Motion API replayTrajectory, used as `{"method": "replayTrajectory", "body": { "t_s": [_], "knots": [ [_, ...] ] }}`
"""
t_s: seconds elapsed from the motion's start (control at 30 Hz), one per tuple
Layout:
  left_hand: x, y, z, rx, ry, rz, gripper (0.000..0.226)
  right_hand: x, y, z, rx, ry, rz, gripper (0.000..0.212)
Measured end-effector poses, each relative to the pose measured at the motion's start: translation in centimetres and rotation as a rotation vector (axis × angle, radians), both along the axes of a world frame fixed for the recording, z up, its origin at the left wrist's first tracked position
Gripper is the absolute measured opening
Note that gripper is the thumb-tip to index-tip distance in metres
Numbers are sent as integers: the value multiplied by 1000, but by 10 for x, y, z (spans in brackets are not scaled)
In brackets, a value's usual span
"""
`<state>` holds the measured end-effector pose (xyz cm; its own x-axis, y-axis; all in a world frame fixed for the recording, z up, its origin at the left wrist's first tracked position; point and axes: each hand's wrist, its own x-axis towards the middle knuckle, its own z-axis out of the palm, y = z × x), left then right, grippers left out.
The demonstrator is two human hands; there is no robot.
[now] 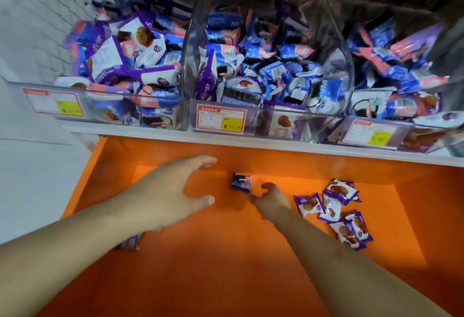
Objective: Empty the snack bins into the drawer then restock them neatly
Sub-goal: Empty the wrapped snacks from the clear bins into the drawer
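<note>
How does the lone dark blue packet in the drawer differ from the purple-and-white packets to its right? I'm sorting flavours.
The dark blue packet lies alone near the drawer's back wall, just beyond the right hand; the purple-and-white packets lie in a loose overlapping cluster. The blue one is mostly dark with a pink patch; the others are white with purple edges and picture a golden round waffle. Both are small sealed snack wrappers on the orange floor.

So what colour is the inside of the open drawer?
Bright orange throughout; the drawer shows clearly in the head view.
</note>
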<state>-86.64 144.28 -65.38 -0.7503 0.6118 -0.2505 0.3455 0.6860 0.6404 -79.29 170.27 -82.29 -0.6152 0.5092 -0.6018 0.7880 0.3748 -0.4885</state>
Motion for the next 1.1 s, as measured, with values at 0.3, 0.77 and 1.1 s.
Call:
{"method": "replayTrajectory", "body": {
  "t_s": [0.3, 0.77, 1.1],
  "knots": [
    [9, 11, 91, 402, 254, 2, 47, -1, -27, 219, -256, 415, 598, 13],
    [-64, -9, 86, 203, 476, -2, 90, -173, -13, 313, 377, 431, 704, 130],
    [-57, -11, 99, 219, 439, -36, 84, -230, 2, 287, 571, 356, 677, 117]
  ]
}}
